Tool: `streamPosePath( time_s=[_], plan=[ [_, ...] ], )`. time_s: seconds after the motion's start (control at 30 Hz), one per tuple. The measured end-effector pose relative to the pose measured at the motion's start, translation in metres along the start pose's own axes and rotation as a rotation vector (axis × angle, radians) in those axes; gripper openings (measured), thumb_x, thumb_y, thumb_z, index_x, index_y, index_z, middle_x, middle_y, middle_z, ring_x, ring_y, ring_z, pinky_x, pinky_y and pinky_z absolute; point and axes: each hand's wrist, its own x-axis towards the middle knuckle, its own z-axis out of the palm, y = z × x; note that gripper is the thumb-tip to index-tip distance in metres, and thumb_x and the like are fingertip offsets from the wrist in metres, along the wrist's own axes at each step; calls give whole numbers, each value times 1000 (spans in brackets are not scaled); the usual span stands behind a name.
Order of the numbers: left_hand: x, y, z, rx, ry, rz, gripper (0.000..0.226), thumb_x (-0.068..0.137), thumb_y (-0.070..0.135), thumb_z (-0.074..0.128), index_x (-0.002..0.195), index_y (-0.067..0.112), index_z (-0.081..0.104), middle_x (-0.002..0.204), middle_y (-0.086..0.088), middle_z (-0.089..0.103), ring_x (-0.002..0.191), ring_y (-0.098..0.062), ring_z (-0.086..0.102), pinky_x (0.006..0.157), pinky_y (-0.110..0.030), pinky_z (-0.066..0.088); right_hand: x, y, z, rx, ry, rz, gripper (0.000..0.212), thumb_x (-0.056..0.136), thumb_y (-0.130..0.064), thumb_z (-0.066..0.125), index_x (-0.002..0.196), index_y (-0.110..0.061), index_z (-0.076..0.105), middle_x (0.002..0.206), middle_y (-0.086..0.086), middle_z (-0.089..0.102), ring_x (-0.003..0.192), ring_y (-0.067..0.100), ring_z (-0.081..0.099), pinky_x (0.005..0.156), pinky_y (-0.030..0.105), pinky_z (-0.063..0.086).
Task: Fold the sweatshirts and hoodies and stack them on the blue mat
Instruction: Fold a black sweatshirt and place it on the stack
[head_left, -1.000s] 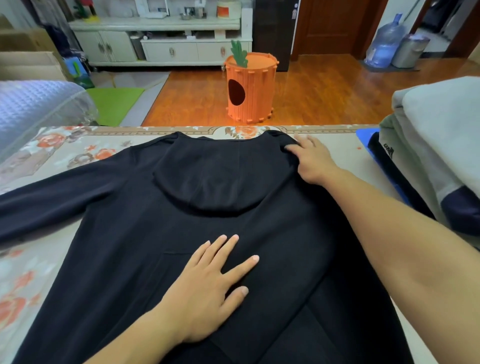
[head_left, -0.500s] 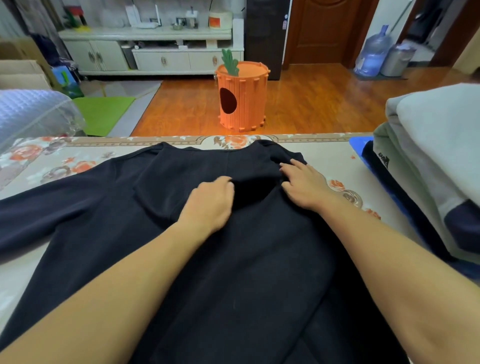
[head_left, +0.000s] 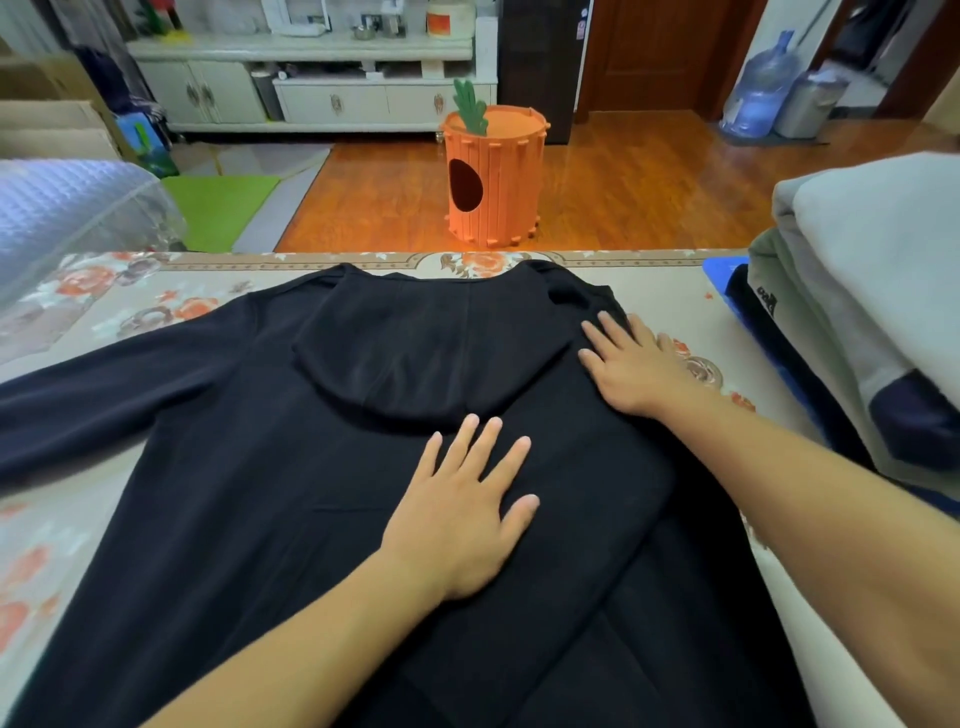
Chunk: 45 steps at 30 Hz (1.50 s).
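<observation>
Left hand (head_left: 457, 512) has come back down the garment since half a second ago: then it was bunched on the hood with fingers curled, now it lies flat at frame centre, just below the hood's lower edge. Right hand (head_left: 631, 364) has barely shifted.

Black hoodie (head_left: 249, 467) spread back-side up on the floral tablecloth (head_left: 78, 530), filling the middle and lower frame. Hood (head_left: 415, 353) laid flat down the back, upper centre. One sleeve runs out to the left edge of the frame; the other side is folded in over the body, lower right of centre.

Left hand: fingers straight and spread, palm pressed on the cloth, gripping nothing. Forearm enters from the bottom edge.

Right hand: right of centre, on the hoodie's shoulder where the dark cloth meets the tablecloth. Fingers extended and lying flat on the fabric, holding nothing that I can see. Forearm runs in from the lower right corner.

Right edge of frame: stack of folded garments (head_left: 857, 291), pale grey on top, greenish and dark pieces beneath, sitting on the blue mat (head_left: 719, 270), of which only a corner and a thin edge show.

Beyond the table, upper centre: orange carrot-shaped bin (head_left: 493, 176) on the wooden floor. White cabinet (head_left: 311, 93) at upper left, water jug (head_left: 761, 88) at upper right, green floor mat (head_left: 223, 208) at left.
</observation>
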Motion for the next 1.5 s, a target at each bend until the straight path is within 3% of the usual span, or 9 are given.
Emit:
streamPosePath(
  time_s=[0.17,0.3,0.53,0.63,0.77,0.9,1.17,1.33,1.5],
  plan=[
    [-51,4,-10,101,-81,-104,66,101,62,12,161,36,0,169,-6,4,154,-32,7,121,-51,19,-4,-6,-10,-111,-46,129,63,101,-55,8,159,-31,5,167,-1,-8,152,33,-10,121,56,-5],
    [-118,-18,-27,33,11,-430,60,96,66,27,126,21,52,107,1,61,92,-23,63,72,-39,52,-48,-48,5,-96,71,3,65,103,-54,18,159,-24,10,167,5,-2,152,33,-7,122,51,-1],
    [-111,-47,-51,-312,-122,-481,37,100,56,46,84,23,51,92,1,63,86,-23,59,71,-35,43,-85,-54,23,23,14,20,68,99,-62,12,159,-29,9,167,0,2,154,24,-2,124,47,2],
    [-119,-47,-45,-116,-162,-458,33,99,53,51,101,20,50,110,-3,60,101,-27,60,74,-36,42,-89,-56,23,5,5,17,68,99,-61,12,159,-30,8,168,0,1,154,25,-2,124,48,2],
    [-115,-18,-34,15,227,-16,54,90,41,55,141,21,50,144,-7,47,133,-33,44,103,-43,43,-90,-72,4,-83,-90,74,69,99,-61,9,159,-30,1,167,2,-6,153,31,-10,122,53,-4],
    [-118,3,0,24,-65,135,66,102,61,11,161,32,0,169,-2,-9,154,-24,-17,126,-46,-2,-129,-104,3,15,59,70,69,99,-64,12,159,-31,4,167,1,-5,153,29,-11,121,50,-6],
    [-157,-26,-11,-207,-85,169,63,103,63,18,160,36,17,169,7,-1,154,-12,-13,126,-35,-4,-146,-111,15,28,-118,214,66,100,-58,20,159,-31,9,167,3,-1,153,31,-1,123,51,4],
    [-214,-154,-49,-830,503,-497,24,98,27,59,120,26,68,120,14,66,109,5,58,100,-13,42,-130,-226,-9,131,174,-166,59,101,-41,44,154,-18,32,164,12,17,151,31,9,124,42,10],
    [-261,-281,-70,-1618,627,-1106,16,102,11,49,114,6,58,118,-19,65,98,-31,68,93,-44,56,-81,-369,-7,106,67,-427,66,101,-51,36,159,-27,14,167,3,3,153,26,-4,125,40,3]
  ],
)
